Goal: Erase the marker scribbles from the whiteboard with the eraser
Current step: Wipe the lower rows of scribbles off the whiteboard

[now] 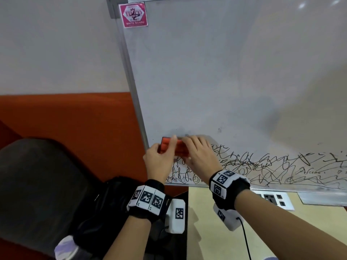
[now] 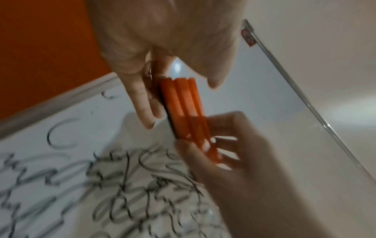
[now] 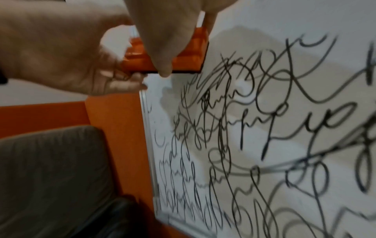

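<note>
An orange eraser (image 1: 166,145) with a black felt face sits at the whiteboard's (image 1: 206,81) lower left, at the top edge of the black scribbles (image 1: 262,166). Both hands hold it. My left hand (image 1: 159,158) pinches its left end between thumb and fingers. My right hand (image 1: 199,152) curls over its right end. In the left wrist view the eraser (image 2: 183,109) lies between the left hand's fingers (image 2: 146,106) and the right hand (image 2: 234,145). The right wrist view shows the eraser (image 3: 189,53) beside dense scribbles (image 3: 244,128). I cannot tell whether the felt touches the board.
A grey armchair (image 1: 43,184) with a black bag (image 1: 112,209) stands at the left, against an orange wall panel (image 1: 75,119). Below the board lies a pale table (image 1: 216,241) with a socket panel (image 1: 276,198) and a black cable (image 1: 246,239). A pink sticker (image 1: 133,15) marks the board's top left corner.
</note>
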Demonstrator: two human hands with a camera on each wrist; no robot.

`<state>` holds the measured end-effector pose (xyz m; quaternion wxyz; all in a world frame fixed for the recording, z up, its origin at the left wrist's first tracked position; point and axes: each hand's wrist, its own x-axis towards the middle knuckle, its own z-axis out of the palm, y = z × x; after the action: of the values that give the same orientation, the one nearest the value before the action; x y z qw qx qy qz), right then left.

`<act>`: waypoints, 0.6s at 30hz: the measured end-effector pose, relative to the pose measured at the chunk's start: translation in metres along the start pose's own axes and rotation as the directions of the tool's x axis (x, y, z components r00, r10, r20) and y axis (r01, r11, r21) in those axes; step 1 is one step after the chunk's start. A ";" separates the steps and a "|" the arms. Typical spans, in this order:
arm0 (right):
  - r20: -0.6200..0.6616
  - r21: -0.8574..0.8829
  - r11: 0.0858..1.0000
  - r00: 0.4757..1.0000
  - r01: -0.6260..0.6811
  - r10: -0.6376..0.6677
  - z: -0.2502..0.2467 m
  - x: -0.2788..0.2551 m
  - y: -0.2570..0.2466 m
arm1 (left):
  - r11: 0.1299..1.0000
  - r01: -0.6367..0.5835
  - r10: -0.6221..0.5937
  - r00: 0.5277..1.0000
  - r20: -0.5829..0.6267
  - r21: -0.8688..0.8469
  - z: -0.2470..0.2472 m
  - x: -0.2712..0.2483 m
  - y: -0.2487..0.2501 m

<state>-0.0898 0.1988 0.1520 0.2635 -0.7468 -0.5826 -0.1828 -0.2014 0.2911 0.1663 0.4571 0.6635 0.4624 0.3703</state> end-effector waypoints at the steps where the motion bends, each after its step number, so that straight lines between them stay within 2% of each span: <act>1: -0.060 -0.006 1.000 0.998 0.016 -0.017 -0.002 0.005 0.003 | 1.000 -0.030 0.030 0.999 -0.040 -0.002 -0.008 0.006 -0.001; 4: -0.280 -0.062 0.996 0.957 0.057 -0.072 -0.016 0.019 0.018 | 0.989 -0.140 0.147 0.970 -0.192 0.052 -0.037 0.029 -0.004; 6: -0.338 -0.186 0.981 0.933 0.062 -0.123 -0.022 0.028 0.025 | 0.982 -0.153 0.174 0.964 -0.201 0.114 -0.051 0.046 -0.009; 9: -0.235 -0.259 0.955 0.950 0.142 -0.205 -0.008 0.038 0.026 | 0.977 -0.162 0.179 0.977 -0.120 0.139 -0.056 0.067 -0.017; 12: -0.078 -0.282 0.914 0.943 0.291 -0.324 0.016 0.042 0.014 | 0.980 -0.173 0.185 0.975 -0.123 0.098 -0.053 0.080 -0.022; 16: 0.211 -0.312 0.824 0.881 0.472 -0.424 0.044 0.035 -0.006 | 0.969 -0.231 0.238 0.969 -0.068 0.091 -0.047 0.088 -0.027; 18: 0.196 -0.317 0.825 0.883 0.469 -0.427 0.047 0.038 -0.014 | 0.965 -0.245 0.251 0.966 -0.057 0.092 -0.047 0.090 -0.029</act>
<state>-0.0949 0.2592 0.1389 0.0396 -0.6333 -0.7132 -0.2978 -0.2252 0.3937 0.1598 0.3626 0.7218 0.4063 0.4271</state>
